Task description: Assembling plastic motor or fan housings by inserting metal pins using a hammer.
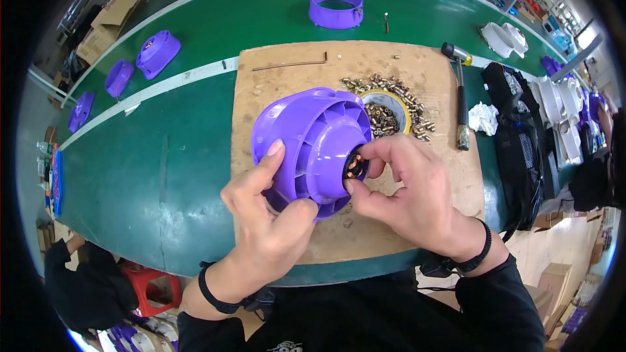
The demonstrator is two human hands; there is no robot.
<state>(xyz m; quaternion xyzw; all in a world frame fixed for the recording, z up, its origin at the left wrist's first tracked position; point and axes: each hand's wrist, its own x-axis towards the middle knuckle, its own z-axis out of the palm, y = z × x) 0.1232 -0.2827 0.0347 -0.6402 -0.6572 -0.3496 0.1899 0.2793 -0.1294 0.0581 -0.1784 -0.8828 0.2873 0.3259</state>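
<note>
Left hand (270, 212) grips ribbed purple plastic fan housing (313, 143) above brown board (417, 78) on green desk (176, 156); right hand (404, 182) pinches copper-coloured motor hub (355, 166) at housing centre.

Purple finned fan housing (313, 143) tilted on edge above the board, copper-coloured part (354, 167), perhaps windings, at its hub.

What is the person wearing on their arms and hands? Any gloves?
No gloves: both hands are bare. The left hand has a thin black band around its wrist, and the right hand has a black braided-looking band around its wrist. Black sleeves are pushed back behind the wrists, part of a dark top. No rings or watch show.
</note>
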